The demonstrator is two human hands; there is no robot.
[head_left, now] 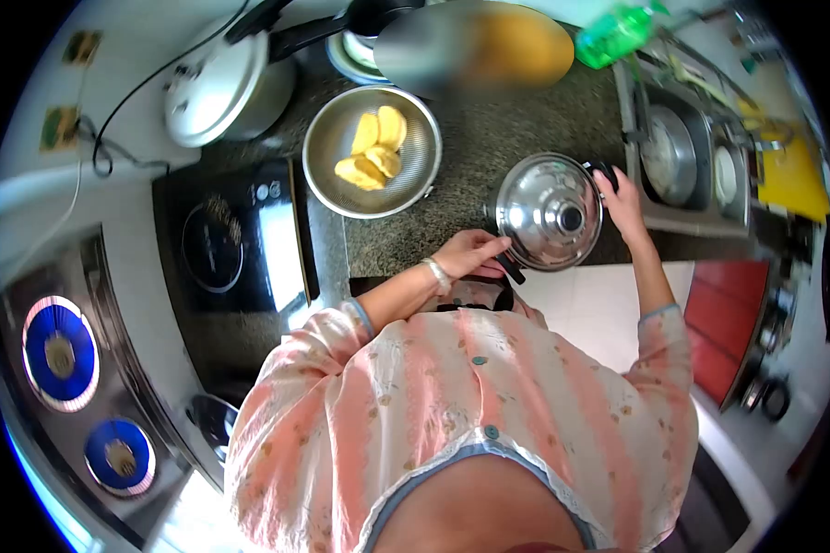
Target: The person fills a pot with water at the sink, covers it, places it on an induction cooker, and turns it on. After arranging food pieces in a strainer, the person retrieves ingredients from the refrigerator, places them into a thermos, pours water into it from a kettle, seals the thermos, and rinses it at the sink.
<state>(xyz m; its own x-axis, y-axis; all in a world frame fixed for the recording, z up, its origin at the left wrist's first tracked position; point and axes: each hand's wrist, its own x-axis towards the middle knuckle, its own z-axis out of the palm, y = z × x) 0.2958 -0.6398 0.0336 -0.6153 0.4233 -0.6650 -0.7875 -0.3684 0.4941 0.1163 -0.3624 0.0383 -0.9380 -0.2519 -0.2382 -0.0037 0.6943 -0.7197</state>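
Holding a shiny metal lidded pot (551, 214) at the front edge of the counter, two hands on it, one per side handle. Nearest: the person's pink-and-cream striped floral top (563, 387), teal buttons down the front. Left hand (470, 254), pale bracelet (438, 275) at wrist, partly curled, thumb and fingers at the pot's near-left black handle (510, 268); exact finger wrap partly hidden. Right hand (622, 203) curled closed round the far-right black handle (604, 175). Lid sits on the pot, knob up; can't tell whether the base touches the counter.

Left of the pot, well apart: mesh strainer bowl (318, 180) on the speckled dark counter (470, 147), several yellow pieces (392, 127) inside, grouped near the middle. Left of the strainer, black cooktop (235, 263) with bright glare on its surface. Further left, stove with two blue round burners (60, 355).

Right of the pot: sink (655, 219), holding a metal pan (669, 157) and a pale bowl (726, 175); yellow item (788, 170) beyond it.

Back of counter: big lidded cooker (217, 92) at left, black handle (309, 37) next to it, blurred oval thing (475, 46) mid, can't identify; green bottle (613, 37), tilted, at right.
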